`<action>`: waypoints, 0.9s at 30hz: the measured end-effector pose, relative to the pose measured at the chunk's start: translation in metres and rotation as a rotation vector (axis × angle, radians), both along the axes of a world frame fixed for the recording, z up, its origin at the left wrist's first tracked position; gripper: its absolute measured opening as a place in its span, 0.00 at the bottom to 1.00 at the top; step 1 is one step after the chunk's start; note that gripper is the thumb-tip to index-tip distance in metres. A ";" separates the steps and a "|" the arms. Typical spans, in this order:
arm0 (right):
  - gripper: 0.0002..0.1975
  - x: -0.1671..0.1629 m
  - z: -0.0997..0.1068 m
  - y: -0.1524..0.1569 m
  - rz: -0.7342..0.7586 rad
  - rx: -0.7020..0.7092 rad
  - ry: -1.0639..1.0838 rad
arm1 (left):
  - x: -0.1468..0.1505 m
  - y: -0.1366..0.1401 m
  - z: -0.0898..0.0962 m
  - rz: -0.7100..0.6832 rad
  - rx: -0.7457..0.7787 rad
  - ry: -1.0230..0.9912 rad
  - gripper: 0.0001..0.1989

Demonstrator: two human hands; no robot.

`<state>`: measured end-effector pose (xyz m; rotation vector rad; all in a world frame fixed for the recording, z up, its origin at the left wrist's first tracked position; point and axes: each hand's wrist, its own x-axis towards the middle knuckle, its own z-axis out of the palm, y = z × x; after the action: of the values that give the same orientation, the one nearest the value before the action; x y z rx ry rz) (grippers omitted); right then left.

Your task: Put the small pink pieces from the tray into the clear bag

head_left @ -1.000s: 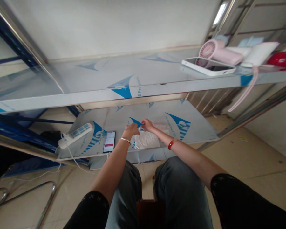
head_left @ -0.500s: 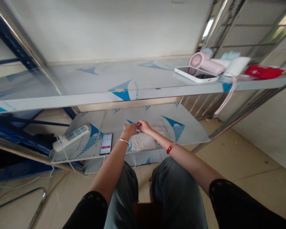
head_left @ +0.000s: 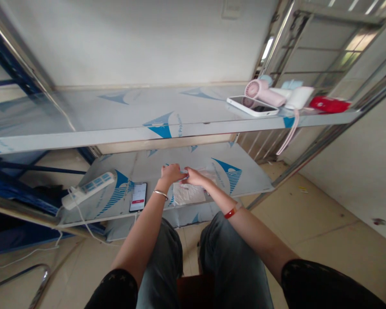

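My left hand [head_left: 171,173], with a silver bangle on its wrist, is closed above the lower shelf. Its thumb points toward my right hand [head_left: 193,177], whose fingers are also closed. The fingertips of both hands meet around something small, with a hint of blue, too small to make out. Just below my hands a crinkled clear plastic bag [head_left: 188,194] with whitish contents lies on the shelf, partly covered by my right hand and forearm. Left of my left wrist a phone [head_left: 138,197] lies with its screen lit.
A white power strip [head_left: 89,189] with cables lies at the lower shelf's [head_left: 260,182] left end. The upper shelf [head_left: 116,116] overhangs it, bearing a white-framed phone [head_left: 254,107], a pink handheld fan [head_left: 270,95] and a red packet [head_left: 330,104]. A metal chair leg [head_left: 45,279] stands lower left.
The view has shifted, so the shelves and their things appear further left. My hands stay together; the small blue and red thing seen between the fingers is now mostly hidden.
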<state>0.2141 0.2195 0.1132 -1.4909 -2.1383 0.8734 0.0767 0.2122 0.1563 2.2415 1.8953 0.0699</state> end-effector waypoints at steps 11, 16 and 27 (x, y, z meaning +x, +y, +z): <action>0.08 0.024 0.022 -0.010 -0.062 -0.335 0.382 | -0.019 -0.001 -0.004 -0.085 -0.057 -0.639 0.11; 0.06 0.033 0.028 -0.013 -0.043 -0.383 0.550 | -0.025 -0.003 -0.005 -0.101 -0.095 -0.905 0.03; 0.08 0.042 0.028 -0.008 -0.119 -0.249 0.721 | -0.034 -0.002 -0.007 0.012 -0.063 -0.893 0.02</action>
<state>0.2564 0.2117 0.1415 -1.1400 -1.4390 1.4077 0.0429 0.2101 0.1495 1.6945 1.3704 0.8379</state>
